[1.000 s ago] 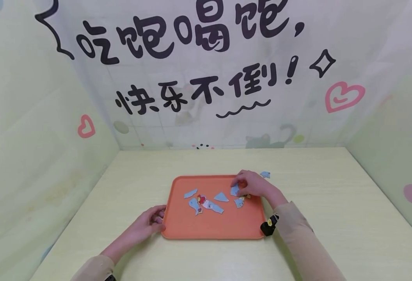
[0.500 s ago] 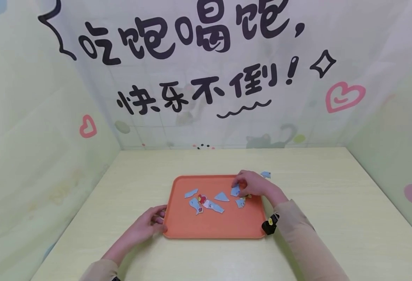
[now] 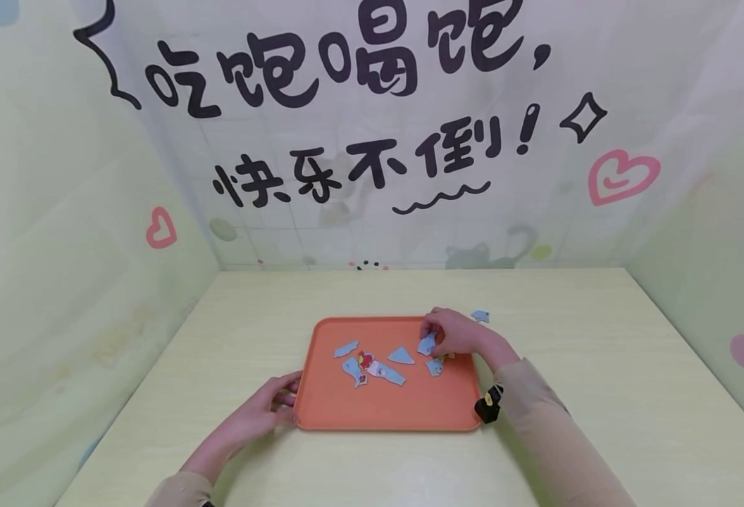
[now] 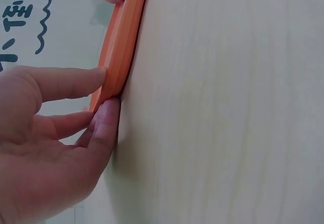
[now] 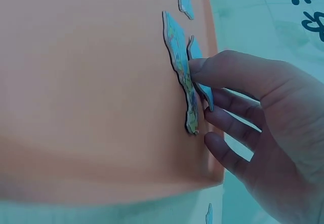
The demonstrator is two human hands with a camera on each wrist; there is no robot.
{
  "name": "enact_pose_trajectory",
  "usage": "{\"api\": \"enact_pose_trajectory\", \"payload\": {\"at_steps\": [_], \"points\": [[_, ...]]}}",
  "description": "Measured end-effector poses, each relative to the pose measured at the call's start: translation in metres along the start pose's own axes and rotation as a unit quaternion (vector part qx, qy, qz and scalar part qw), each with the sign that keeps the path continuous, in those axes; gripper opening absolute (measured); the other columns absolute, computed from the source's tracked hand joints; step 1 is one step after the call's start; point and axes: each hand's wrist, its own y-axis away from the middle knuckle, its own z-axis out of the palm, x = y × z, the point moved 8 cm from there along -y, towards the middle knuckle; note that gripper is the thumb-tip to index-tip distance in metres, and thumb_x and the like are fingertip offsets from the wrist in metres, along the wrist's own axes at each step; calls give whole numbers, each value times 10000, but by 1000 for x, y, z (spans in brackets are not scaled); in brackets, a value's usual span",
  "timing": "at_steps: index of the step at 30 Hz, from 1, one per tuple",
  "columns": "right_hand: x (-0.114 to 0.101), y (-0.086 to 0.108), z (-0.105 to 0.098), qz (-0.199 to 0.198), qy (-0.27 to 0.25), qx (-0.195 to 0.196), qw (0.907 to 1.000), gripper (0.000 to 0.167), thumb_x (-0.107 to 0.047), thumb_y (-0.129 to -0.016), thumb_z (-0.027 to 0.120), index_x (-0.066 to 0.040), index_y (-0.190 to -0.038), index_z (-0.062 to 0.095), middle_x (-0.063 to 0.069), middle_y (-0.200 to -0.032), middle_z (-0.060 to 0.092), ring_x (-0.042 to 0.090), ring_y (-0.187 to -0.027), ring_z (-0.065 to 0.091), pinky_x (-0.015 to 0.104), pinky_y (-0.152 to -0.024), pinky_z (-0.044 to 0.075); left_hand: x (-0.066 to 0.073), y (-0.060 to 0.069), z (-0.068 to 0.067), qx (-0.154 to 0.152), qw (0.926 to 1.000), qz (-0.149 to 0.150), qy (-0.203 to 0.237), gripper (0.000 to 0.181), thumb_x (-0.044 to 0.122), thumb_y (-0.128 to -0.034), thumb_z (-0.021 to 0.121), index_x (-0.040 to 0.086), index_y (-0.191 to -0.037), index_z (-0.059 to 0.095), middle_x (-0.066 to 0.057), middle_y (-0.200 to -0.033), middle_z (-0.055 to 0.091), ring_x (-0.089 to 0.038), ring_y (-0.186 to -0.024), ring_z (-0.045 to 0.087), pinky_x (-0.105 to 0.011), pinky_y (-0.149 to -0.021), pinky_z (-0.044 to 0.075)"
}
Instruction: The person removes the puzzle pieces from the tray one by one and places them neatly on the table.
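An orange tray [image 3: 385, 410] lies on the table with several puzzle pieces on it. At its left edge my left hand [image 3: 269, 407] grips the rim [image 4: 119, 57] between thumb and fingers, as the left wrist view shows. My right hand [image 3: 457, 332] is over the tray's far right corner, pinching a light blue puzzle piece [image 5: 204, 93] with the thumb in front and fingers behind. Just beside that piece lies a larger blue and yellow puzzle piece [image 5: 178, 57], partly covered by the hand in the head view.
Mid-tray, a blue triangular piece [image 3: 401, 356] lies right of a cluster with a red figure [image 3: 366, 361]. A narrow blue piece [image 3: 346, 349] lies further left. One more piece [image 3: 480, 316] sits on the table beyond the tray's right corner. A printed cloth [image 3: 359, 232] hangs behind.
Both hands keep their holds. The pinched piece appears to have turned slightly, while the whole head view has shifted a little.
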Motion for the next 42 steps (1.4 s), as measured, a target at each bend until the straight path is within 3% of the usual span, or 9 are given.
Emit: {"api": "enact_pose_trajectory", "payload": {"at_steps": [9,18,25,33,42], "points": [[-8,2,0,-206,147,20,9997,239,-121,-822,772,-141,-1055,722,41,-1052,607,195,-961,580,281,-820,490,-2,0,-1,-44,10000,-41,60,791,42,-840,704,-42,-1514,300,-233,-1365,465,-241,-1115,525,-215,-878,470],[-13,6,-6,-380,-6,196,9991,242,-131,-847,736,-159,-1088,733,46,-1038,610,190,-895,586,270,-787,499,-2,-1,0,-56,9999,-82,105,792,40,-840,703,-36,-1517,298,-227,-1373,469,-249,-1124,525,-225,-885,471],[-16,7,-20,-426,57,474,9980,305,-141,-846,727,-116,-1149,733,61,-1060,603,210,-933,595,280,-812,518,-1,-1,0,-23,9999,-123,75,781,17,-839,691,-31,-1516,305,-221,-1365,469,-250,-1117,527,-229,-879,470],[-16,10,-40,-520,244,845,9948,282,-124,-857,710,-124,-1137,735,81,-1055,605,230,-991,552,425,-886,538,-1,0,-1,44,9998,-214,29,788,2,-825,691,-29,-1514,310,-216,-1363,464,-249,-1119,521,-248,-888,465],[-8,20,-68,-565,456,1258,9894,292,-154,-869,713,-143,-1160,729,77,-1067,606,252,-1008,575,432,-855,508,0,0,-1,33,9997,-230,56,802,17,-818,704,-28,-1515,308,-216,-1370,463,-252,-1127,521,-266,-895,463]]}}
